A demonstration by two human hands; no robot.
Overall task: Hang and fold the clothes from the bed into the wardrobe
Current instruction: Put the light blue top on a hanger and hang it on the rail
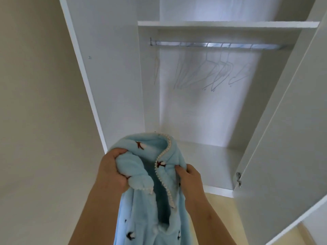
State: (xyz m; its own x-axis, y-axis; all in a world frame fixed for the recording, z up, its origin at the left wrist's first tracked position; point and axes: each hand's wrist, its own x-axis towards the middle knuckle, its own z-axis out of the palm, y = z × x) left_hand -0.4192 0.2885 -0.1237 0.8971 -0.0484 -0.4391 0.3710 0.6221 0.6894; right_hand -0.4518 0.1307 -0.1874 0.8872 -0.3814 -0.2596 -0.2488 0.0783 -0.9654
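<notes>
A plain cream wall (39,103) fills the view from seven round to eleven o'clock, evenly lit and matte. Near five o'clock a narrow strip of pale yellowish floor (223,206) shows, and a second wedge lies further right.

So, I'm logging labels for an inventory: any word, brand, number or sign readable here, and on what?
No readable text anywhere in the head view.
Blue fleece garment: only small bird-like motifs and a beaded trim, no tag in view.
Wardrobe, rail and hangers: plain, no print.
</notes>
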